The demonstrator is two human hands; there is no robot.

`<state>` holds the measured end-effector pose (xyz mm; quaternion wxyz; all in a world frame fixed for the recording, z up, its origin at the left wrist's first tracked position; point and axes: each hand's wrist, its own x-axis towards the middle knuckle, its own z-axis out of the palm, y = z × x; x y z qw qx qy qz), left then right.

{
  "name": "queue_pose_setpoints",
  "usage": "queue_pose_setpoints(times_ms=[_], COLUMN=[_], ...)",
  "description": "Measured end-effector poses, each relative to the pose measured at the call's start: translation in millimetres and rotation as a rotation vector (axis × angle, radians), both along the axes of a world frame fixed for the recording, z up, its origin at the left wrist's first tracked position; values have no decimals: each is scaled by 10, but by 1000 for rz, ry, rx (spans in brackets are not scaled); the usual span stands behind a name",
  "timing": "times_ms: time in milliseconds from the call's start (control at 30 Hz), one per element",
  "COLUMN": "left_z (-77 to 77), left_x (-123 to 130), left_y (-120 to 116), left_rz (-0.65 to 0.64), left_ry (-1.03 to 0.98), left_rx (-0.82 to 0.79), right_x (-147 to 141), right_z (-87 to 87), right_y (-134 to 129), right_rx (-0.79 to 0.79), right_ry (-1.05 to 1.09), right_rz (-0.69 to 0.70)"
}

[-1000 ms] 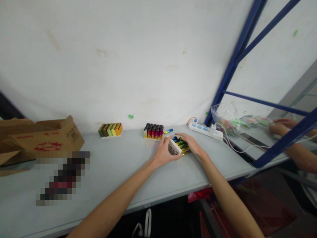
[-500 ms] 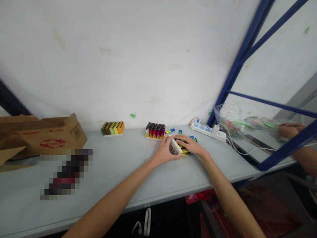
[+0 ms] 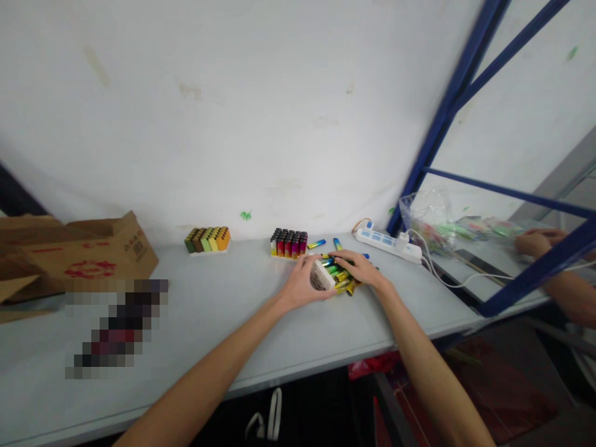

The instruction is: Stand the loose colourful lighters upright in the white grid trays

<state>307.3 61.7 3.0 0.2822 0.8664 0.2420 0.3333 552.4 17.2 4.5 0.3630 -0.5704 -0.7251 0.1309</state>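
My left hand (image 3: 298, 287) grips a white tray with holes (image 3: 320, 277), tipped on its side with its holed bottom facing left. Metallic yellow, green and blue lighters (image 3: 343, 282) lie against the tray's right side and on the table below it. My right hand (image 3: 357, 267) reaches over these lighters, fingers stretched out and touching the upper ones near the tray. Two loose blue-and-yellow lighters, one of them this lighter (image 3: 316, 244), lie behind the hands. Part of the pile is hidden under my right hand.
Filled lighter trays stand by the wall: a red-and-purple set (image 3: 289, 244) and a green-to-orange set (image 3: 207, 241). A cardboard box (image 3: 88, 264) is at left, near a pixelated patch. Right are a power strip (image 3: 388, 243), blue rack post (image 3: 431, 146), plastic bags (image 3: 428, 220) and another person's hands (image 3: 535, 242).
The lighters beside the tray have spread apart and show more between my hands. My right hand has opened a gap from the tray. The whole view has shifted slightly.
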Motion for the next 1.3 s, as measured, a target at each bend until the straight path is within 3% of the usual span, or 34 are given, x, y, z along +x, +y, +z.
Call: queue_pose_setpoints(times_ms=[300,500,700,900,1300], left_z=[-27,-50,-60,-17,56], left_x=[88,104,102,80,-56], left_y=[-23,-9,-7,-46,0], left_rz=[10,1,-20,5,2], left_ry=[-39,-51,-81,-58,41], left_rx=[-18,-25,2,-9,25], right_x=[-208,-270,-362,-318,-167], right_z=[-5,49,-21,-105,-69], right_y=[39,19,1,3,-14], right_rx=[-19,68,85,49,27], right_ry=[16,-10,-154,-263,-248], right_rz=[-28,-26,39,85,-9])
